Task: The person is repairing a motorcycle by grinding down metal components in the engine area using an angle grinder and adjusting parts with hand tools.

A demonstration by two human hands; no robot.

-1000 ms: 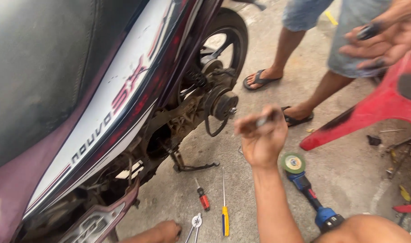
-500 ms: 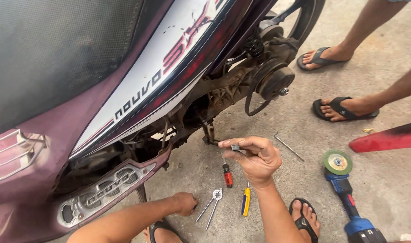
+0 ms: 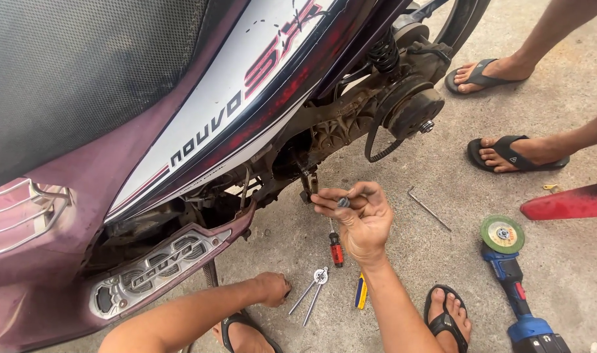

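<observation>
Right hand (image 3: 360, 219) moved nearer scooter (image 3: 200, 131), small bolt (image 3: 343, 202) pinched in fingertips

Place: open-air repair spot | bare concrete ground (image 3: 442, 176) | maroon scooter (image 3: 200, 131) with panels off, drive parts exposed | screwdrivers (image 3: 336, 248), angle grinder (image 3: 511, 261) lying loose | sandalled feet (image 3: 507, 151) nearby

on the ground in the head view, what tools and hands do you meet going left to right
left hand → pliers → red screwdriver → yellow screwdriver → right hand → hex key → angle grinder
</observation>
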